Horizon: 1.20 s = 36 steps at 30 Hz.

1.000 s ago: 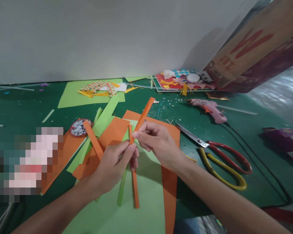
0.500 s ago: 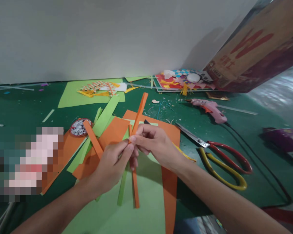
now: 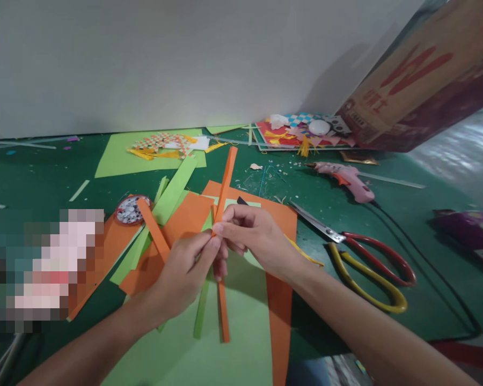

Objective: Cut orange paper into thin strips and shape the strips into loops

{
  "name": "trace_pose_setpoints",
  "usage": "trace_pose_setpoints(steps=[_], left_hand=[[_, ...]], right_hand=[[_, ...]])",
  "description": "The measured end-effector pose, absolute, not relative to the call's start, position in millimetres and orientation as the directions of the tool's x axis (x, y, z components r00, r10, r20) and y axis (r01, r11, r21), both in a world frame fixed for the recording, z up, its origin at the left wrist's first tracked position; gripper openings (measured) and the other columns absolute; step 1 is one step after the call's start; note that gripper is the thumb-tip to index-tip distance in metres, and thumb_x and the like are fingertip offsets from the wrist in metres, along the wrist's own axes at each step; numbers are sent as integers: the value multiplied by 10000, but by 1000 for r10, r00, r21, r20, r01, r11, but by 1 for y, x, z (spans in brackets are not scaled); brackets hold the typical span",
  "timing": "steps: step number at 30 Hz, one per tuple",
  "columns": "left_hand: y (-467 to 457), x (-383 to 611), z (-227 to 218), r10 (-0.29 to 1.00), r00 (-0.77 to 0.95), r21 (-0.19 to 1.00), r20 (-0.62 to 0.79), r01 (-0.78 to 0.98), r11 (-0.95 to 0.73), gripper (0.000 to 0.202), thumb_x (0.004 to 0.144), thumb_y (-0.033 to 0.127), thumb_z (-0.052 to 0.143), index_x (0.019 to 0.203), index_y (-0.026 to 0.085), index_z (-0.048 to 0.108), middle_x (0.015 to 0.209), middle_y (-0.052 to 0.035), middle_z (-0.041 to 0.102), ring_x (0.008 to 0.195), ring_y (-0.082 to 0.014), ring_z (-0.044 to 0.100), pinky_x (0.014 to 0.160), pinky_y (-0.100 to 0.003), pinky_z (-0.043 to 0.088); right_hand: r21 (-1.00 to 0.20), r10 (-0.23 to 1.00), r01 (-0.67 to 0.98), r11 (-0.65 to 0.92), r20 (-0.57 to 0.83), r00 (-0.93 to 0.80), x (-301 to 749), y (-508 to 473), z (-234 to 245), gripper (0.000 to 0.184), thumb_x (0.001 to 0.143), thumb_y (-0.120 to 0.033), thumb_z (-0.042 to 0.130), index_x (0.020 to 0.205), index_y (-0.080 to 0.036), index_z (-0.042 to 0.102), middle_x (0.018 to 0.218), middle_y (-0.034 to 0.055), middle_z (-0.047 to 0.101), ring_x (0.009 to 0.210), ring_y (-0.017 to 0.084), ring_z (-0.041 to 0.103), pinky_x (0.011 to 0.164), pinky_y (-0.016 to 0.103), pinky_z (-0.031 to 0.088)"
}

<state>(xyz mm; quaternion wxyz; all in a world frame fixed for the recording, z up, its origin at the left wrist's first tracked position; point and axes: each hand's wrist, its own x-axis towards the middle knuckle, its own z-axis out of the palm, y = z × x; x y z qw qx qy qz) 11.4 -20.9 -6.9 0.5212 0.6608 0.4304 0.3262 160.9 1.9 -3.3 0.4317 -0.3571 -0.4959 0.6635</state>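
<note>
Both of my hands meet over the sheets, pinching narrow paper strips where they cross. My left hand (image 3: 191, 265) is closed on the strips from the left, thumb and forefinger together. From the right, my right hand (image 3: 255, 233) pinches the orange paper strip (image 3: 227, 177), whose upper part points away from me. Another orange length (image 3: 223, 316) and a green paper strip (image 3: 202, 313) hang below the fingers. My fingertips hide the crossing itself. Beneath lie a light green sheet (image 3: 241, 332) and an orange sheet (image 3: 282, 311).
Scissors (image 3: 332, 236) with red and yellow handles lie to the right, near a pink glue gun (image 3: 346, 179) with its cord. A round dish of googly eyes (image 3: 129, 210) sits left among paper strips. Paper decorations (image 3: 163, 145) and a cardboard bag (image 3: 422, 80) stand at the back.
The upper part of the orange strip has tilted slightly to the left, its tip a little farther from me. Both hands keep nearly the same place and grip.
</note>
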Motion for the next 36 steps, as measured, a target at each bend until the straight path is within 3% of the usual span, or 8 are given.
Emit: trace_pose_setpoints(steps=[5,12,21,28,32,36], left_hand=[[-21,11,-5,911,411,971,-26,228,-75,293,918,271,367,672,179,497,539,24,574,460,-87,540,473,-200,435],[-21,12,-4,908,417,957,-48,280,-78,322,925,283,354,644,184,476,542,19,582,482,-89,544,510,-205,444],[-21,11,-5,910,413,973,-29,219,-68,298,920,281,363,672,183,494,544,26,575,467,-87,541,475,-198,431],[-20,12,-4,906,423,963,-16,252,-100,322,930,268,363,646,180,488,535,23,580,474,-84,539,497,-199,428],[-21,12,-3,905,426,965,-10,243,-104,327,932,261,361,644,178,490,539,20,585,476,-84,539,498,-201,428],[-21,11,-5,908,420,972,3,211,-101,311,926,259,361,661,175,501,544,20,580,472,-85,539,490,-199,433]], right_hand=[[-971,929,-210,-110,-25,-370,161,2,-4,345,718,-449,703,613,-185,509,472,-51,517,415,56,364,419,224,270],[-971,974,-231,-64,-10,-226,159,4,-7,372,670,-442,745,592,-183,490,428,-104,352,397,33,259,398,216,187],[-979,933,-184,-87,-15,-360,161,2,-3,324,737,-438,686,625,-178,528,482,-46,523,419,55,371,419,221,265],[-966,964,-254,-55,15,-265,161,4,-6,330,705,-385,731,595,-179,498,419,-102,372,387,34,279,391,212,198],[-965,965,-253,-67,2,-262,161,4,-6,319,694,-390,737,609,-175,517,429,-99,382,390,34,297,395,212,207],[-973,940,-214,-86,-8,-341,162,2,-4,302,717,-395,716,631,-175,528,473,-59,504,412,48,366,412,214,246]])
